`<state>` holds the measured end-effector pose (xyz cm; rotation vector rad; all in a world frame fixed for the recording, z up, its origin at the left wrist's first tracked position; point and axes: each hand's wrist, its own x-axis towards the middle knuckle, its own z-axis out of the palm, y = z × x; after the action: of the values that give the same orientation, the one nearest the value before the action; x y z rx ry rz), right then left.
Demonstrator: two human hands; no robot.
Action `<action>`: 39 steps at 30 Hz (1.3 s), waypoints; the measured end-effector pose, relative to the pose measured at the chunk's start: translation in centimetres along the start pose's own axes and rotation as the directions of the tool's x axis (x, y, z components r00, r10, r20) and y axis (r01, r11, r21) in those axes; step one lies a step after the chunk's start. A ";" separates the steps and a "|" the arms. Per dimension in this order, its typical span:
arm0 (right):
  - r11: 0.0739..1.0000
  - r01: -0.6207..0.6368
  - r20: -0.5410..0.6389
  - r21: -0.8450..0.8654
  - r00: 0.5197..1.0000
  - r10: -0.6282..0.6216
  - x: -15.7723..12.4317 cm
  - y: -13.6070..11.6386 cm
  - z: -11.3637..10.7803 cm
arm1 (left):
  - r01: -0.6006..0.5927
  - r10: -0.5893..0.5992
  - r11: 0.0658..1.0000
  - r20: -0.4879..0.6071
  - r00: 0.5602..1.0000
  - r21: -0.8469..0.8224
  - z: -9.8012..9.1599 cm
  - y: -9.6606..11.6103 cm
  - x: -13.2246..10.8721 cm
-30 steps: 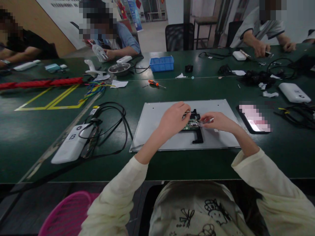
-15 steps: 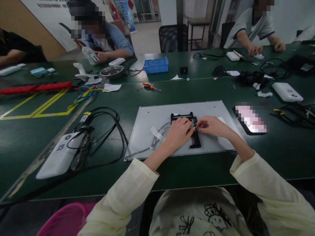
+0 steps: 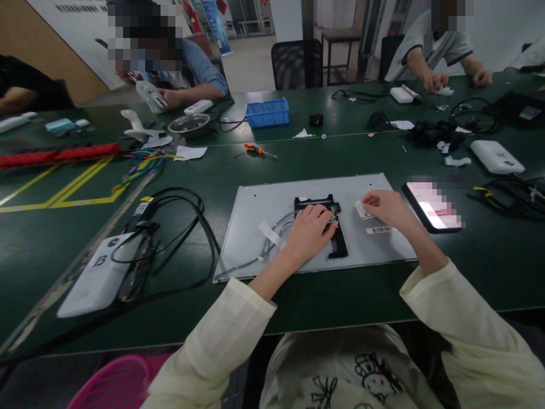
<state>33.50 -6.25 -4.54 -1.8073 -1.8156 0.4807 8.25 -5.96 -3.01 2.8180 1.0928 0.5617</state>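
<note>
My left hand [image 3: 313,230] lies over a black plastic frame [image 3: 338,241], its fingers bent and closed onto it. At its fingertips shows a small greenish part [image 3: 333,218], mostly hidden. Thin grey cables [image 3: 267,247] with a white tag [image 3: 271,233] run out from under that hand. The frame rests on a flat light-grey panel [image 3: 251,213]. My right hand [image 3: 385,207] is over the panel's right side, fingertips pinched together beside a white label [image 3: 361,210]; what they hold, if anything, I cannot make out. Below it is a barcode strip [image 3: 378,230].
A phone [image 3: 432,207] lies right of the panel. On the left is a white power bank [image 3: 100,275] with black cables [image 3: 204,227]. Beyond the panel are an orange screwdriver [image 3: 255,149] and a blue bin [image 3: 267,113]. Other people sit across the green table [image 3: 340,162].
My right hand has moved away from the frame to the right, uncovering the label and barcode strip. My left hand stays on the frame.
</note>
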 end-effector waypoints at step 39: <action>0.766 0.643 0.180 0.008 0.752 -0.634 -2.5 -7.3 3.6 | 0.189 -0.183 0.922 -0.048 0.982 0.339 -1.0 -4.9 2.4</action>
<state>25.40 -8.67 -3.37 -1.0671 -2.4306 0.3176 6.40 -0.81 -2.30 2.9414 1.5813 0.4097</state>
